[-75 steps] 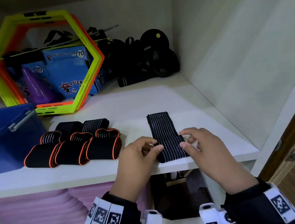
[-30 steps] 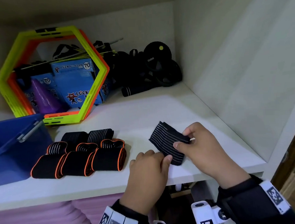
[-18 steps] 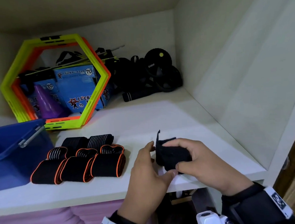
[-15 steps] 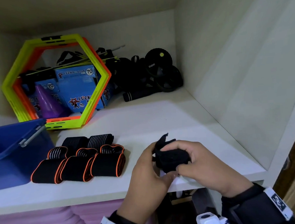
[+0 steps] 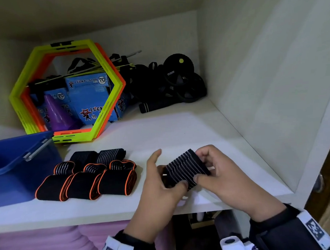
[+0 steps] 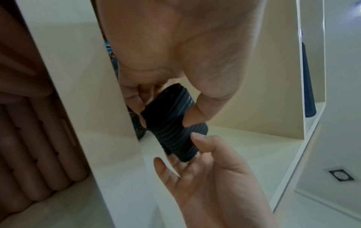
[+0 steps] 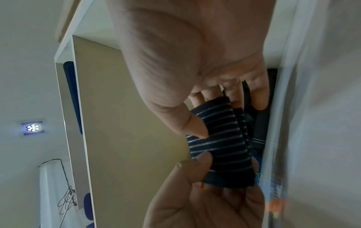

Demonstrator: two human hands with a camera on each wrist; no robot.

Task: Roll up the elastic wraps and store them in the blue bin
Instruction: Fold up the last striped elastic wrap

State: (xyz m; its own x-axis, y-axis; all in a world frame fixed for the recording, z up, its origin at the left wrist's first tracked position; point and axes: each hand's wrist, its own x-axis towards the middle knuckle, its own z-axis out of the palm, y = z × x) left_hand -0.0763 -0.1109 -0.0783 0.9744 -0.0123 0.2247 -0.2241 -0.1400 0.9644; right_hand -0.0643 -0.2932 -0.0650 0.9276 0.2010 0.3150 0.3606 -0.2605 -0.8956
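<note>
- Striped elastic wrap (image 5: 185, 169), rolled into a short cylinder, held just above the shelf (image 5: 179, 131) near its front edge.
- Left hand (image 5: 159, 189) pinching one end, right hand (image 5: 225, 175) curled round the other, likely to stop unrolling.
- Finished rolls (image 5: 90, 175) grouped left, beside blue bin (image 5: 12, 156), handy for loading.

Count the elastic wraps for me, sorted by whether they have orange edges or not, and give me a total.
Orange-edged wraps on the shelf: 6
Plain striped wraps on the shelf: 2
Striped wrap held by left hand and right hand: 1
Total: 9
</note>
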